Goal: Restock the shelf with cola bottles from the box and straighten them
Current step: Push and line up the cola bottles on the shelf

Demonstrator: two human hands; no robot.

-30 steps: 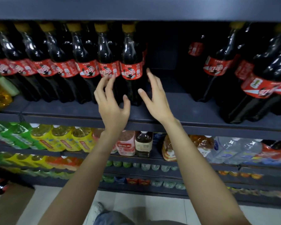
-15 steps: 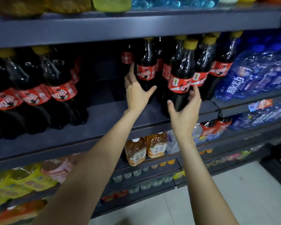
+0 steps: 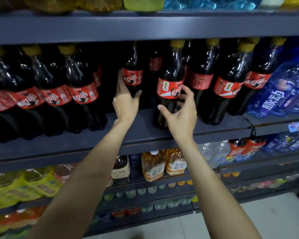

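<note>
**Both hands on cola bottles, mid shelf**

Left hand (image 3: 126, 102): fingers straight against the left side of a set-back cola bottle (image 3: 133, 73), thumb spread to its front. Looks like touching, not wrapped. Right hand (image 3: 180, 112): fingers curled round the lower body of the front cola bottle (image 3: 170, 83), thumb on its left side, fingertips on the right; grip loose, contact partly hidden.

Room: open gap of bare shelf (image 3: 145, 121) between the 2 hands and left of the left fingers, up to the left row of colas (image 3: 83, 94). Right of the right fingers, more colas (image 3: 228, 87) stand packed, then blue water packs (image 3: 280, 94). Shelf front edge runs just below both wrists; the upper shelf (image 3: 145, 26) sits close over the yellow caps.

Orientation: both bottles upright, long axis vertical, red labels facing out; the held one stands near the front edge, the other deeper in.

Surroundings: dark blue shelving, lower shelves with tea and yellow drinks, light tiled floor (image 3: 266, 221).
</note>
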